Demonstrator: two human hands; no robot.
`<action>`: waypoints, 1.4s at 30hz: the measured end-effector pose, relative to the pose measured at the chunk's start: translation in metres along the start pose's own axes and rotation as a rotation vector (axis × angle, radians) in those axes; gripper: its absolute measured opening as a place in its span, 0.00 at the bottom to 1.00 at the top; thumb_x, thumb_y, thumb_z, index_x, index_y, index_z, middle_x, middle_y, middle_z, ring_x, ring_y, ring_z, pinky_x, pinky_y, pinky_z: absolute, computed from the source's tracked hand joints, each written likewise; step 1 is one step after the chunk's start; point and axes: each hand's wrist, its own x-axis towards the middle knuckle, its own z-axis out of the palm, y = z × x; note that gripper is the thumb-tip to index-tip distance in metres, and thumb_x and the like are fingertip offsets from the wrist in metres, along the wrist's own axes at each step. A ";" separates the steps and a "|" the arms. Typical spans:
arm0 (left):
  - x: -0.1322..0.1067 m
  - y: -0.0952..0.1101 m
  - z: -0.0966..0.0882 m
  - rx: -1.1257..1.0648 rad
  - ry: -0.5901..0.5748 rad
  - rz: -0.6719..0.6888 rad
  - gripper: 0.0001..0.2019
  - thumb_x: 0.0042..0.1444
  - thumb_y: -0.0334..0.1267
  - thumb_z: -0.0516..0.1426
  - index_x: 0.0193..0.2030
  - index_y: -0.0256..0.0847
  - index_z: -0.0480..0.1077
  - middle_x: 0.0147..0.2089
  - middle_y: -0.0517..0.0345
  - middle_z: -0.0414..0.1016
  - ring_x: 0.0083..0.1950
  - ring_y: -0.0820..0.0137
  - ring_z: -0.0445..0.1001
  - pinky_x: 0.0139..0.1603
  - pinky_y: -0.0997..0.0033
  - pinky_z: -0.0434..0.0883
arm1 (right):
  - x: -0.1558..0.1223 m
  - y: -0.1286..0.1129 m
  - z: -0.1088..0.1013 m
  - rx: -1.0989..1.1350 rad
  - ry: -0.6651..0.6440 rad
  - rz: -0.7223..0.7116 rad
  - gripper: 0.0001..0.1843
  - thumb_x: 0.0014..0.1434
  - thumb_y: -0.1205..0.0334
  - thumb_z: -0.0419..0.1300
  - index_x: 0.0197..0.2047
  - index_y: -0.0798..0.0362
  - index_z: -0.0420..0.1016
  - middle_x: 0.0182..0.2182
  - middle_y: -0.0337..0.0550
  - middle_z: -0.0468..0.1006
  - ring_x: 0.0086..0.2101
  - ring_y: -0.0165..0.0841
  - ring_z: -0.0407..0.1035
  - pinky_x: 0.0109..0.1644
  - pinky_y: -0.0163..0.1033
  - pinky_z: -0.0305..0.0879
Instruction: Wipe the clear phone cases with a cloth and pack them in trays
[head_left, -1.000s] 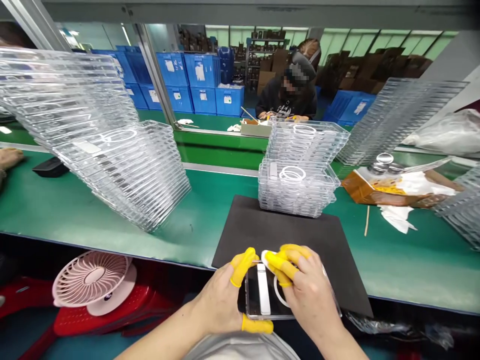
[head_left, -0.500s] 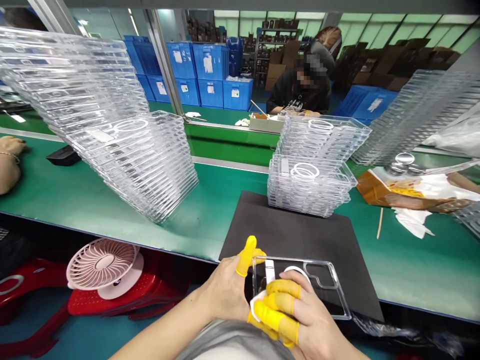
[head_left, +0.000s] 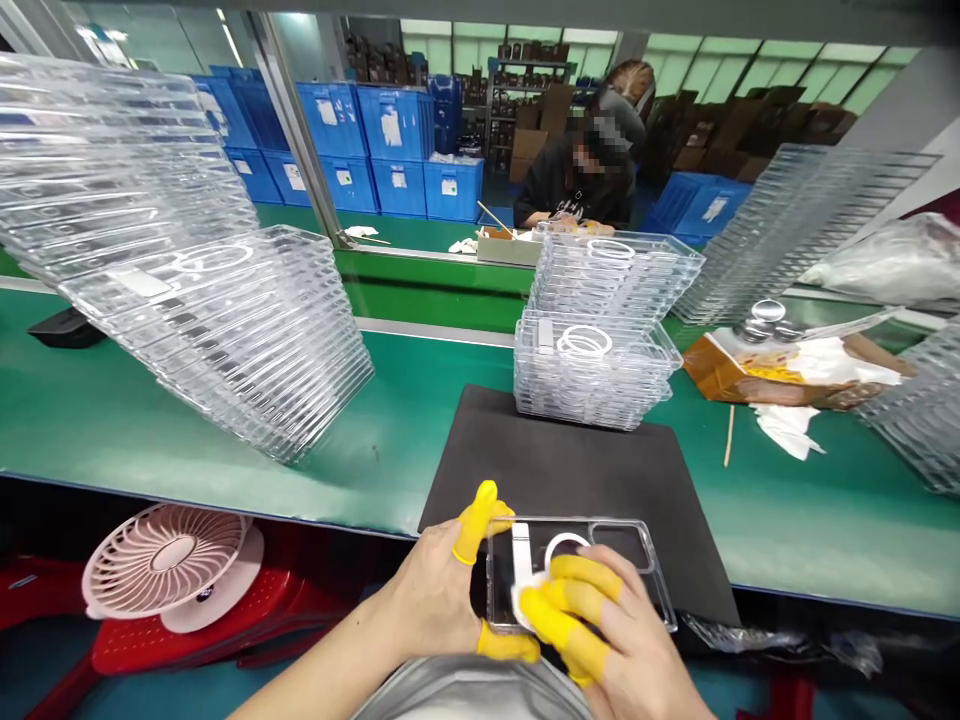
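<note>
A clear phone case [head_left: 600, 560] with a white ring and a white strip inside lies at the near edge of the black mat [head_left: 577, 470]. My left hand [head_left: 450, 600], with yellow finger cots, grips the case's left end between thumb and forefinger. My right hand [head_left: 600, 630], also in yellow cots, presses a small white cloth [head_left: 523, 600] onto the case beside the ring; its fingers are closed on the cloth.
Stacks of clear cases stand at the mat's far edge [head_left: 592, 370], lean at the left [head_left: 225, 330] and at the right [head_left: 795, 230]. A brown box with white paper [head_left: 780, 370] and a wooden stick [head_left: 727, 435] lie right. A pink fan [head_left: 165, 560] sits below. A person [head_left: 577, 170] works opposite.
My right hand with the cloth moved from the case's far end to its near edge, then slightly back up beside the ring. The case turned flatter in my left hand.
</note>
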 end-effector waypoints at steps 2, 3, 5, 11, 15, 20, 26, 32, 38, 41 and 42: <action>0.000 0.000 0.000 -0.013 0.011 0.003 0.57 0.36 0.55 0.71 0.68 0.47 0.44 0.52 0.50 0.75 0.50 0.57 0.79 0.51 0.58 0.76 | -0.015 0.006 -0.007 -0.069 0.001 0.028 0.12 0.62 0.71 0.55 0.46 0.52 0.75 0.36 0.43 0.78 0.44 0.39 0.69 0.55 0.50 0.59; 0.000 0.000 0.000 -0.018 0.010 -0.002 0.58 0.36 0.54 0.72 0.68 0.47 0.44 0.52 0.49 0.75 0.50 0.57 0.79 0.51 0.58 0.76 | -0.019 0.008 -0.009 -0.112 0.020 0.089 0.13 0.60 0.73 0.56 0.46 0.52 0.75 0.37 0.45 0.77 0.45 0.40 0.69 0.55 0.52 0.58; 0.001 0.001 -0.001 -0.023 -0.003 -0.020 0.55 0.36 0.54 0.71 0.67 0.47 0.47 0.53 0.49 0.75 0.49 0.57 0.79 0.51 0.58 0.76 | -0.017 0.005 -0.006 -0.154 0.072 0.215 0.13 0.58 0.76 0.56 0.45 0.55 0.74 0.37 0.48 0.75 0.45 0.42 0.67 0.53 0.53 0.60; -0.002 0.000 0.000 -0.034 -0.028 -0.083 0.46 0.41 0.53 0.69 0.64 0.50 0.52 0.53 0.51 0.74 0.50 0.58 0.78 0.52 0.57 0.76 | -0.007 -0.020 0.012 -0.013 0.083 0.139 0.15 0.58 0.75 0.51 0.44 0.56 0.74 0.35 0.46 0.74 0.42 0.39 0.67 0.53 0.50 0.61; -0.008 -0.004 0.001 -0.022 -0.037 -0.090 0.50 0.44 0.53 0.69 0.69 0.49 0.47 0.53 0.48 0.75 0.53 0.56 0.77 0.53 0.54 0.76 | -0.049 -0.003 -0.008 -0.211 0.105 0.235 0.14 0.56 0.77 0.55 0.44 0.55 0.74 0.38 0.47 0.72 0.44 0.41 0.66 0.55 0.54 0.58; -0.013 -0.003 0.003 0.011 -0.032 -0.079 0.54 0.49 0.54 0.66 0.73 0.47 0.34 0.56 0.42 0.73 0.53 0.53 0.77 0.53 0.48 0.75 | -0.088 0.012 -0.024 -0.303 0.160 0.401 0.14 0.59 0.75 0.57 0.46 0.52 0.73 0.39 0.46 0.72 0.45 0.42 0.67 0.54 0.56 0.59; -0.035 0.005 -0.001 -0.023 -0.030 -0.222 0.52 0.49 0.53 0.66 0.72 0.49 0.38 0.57 0.43 0.72 0.54 0.51 0.76 0.54 0.45 0.74 | -0.085 0.026 -0.032 -0.145 0.369 0.674 0.09 0.62 0.68 0.60 0.45 0.47 0.75 0.41 0.44 0.72 0.44 0.39 0.67 0.48 0.47 0.63; -0.033 0.012 -0.006 0.028 -0.045 -0.257 0.45 0.49 0.55 0.64 0.69 0.49 0.47 0.53 0.48 0.75 0.54 0.50 0.76 0.53 0.45 0.75 | -0.011 -0.003 -0.009 -0.029 0.266 0.525 0.10 0.62 0.71 0.56 0.40 0.49 0.76 0.35 0.44 0.72 0.44 0.40 0.64 0.51 0.50 0.62; -0.021 0.017 -0.008 0.143 -0.077 -0.271 0.48 0.43 0.58 0.66 0.67 0.49 0.51 0.47 0.53 0.79 0.44 0.52 0.81 0.43 0.52 0.81 | -0.001 -0.039 0.013 0.127 0.064 0.201 0.12 0.62 0.70 0.49 0.39 0.52 0.74 0.32 0.39 0.74 0.37 0.32 0.65 0.55 0.46 0.59; -0.021 0.018 -0.011 0.171 -0.115 -0.335 0.48 0.41 0.55 0.68 0.67 0.48 0.52 0.40 0.57 0.81 0.37 0.57 0.82 0.42 0.57 0.81 | -0.027 -0.030 -0.003 0.066 0.079 0.217 0.13 0.63 0.72 0.50 0.43 0.52 0.74 0.34 0.39 0.75 0.38 0.32 0.67 0.57 0.46 0.56; -0.021 0.017 -0.012 0.182 -0.125 -0.351 0.48 0.42 0.54 0.68 0.67 0.48 0.52 0.37 0.59 0.81 0.33 0.58 0.82 0.41 0.58 0.81 | -0.038 -0.024 -0.009 0.006 0.108 0.256 0.14 0.62 0.74 0.51 0.44 0.52 0.74 0.35 0.40 0.75 0.40 0.33 0.67 0.57 0.48 0.56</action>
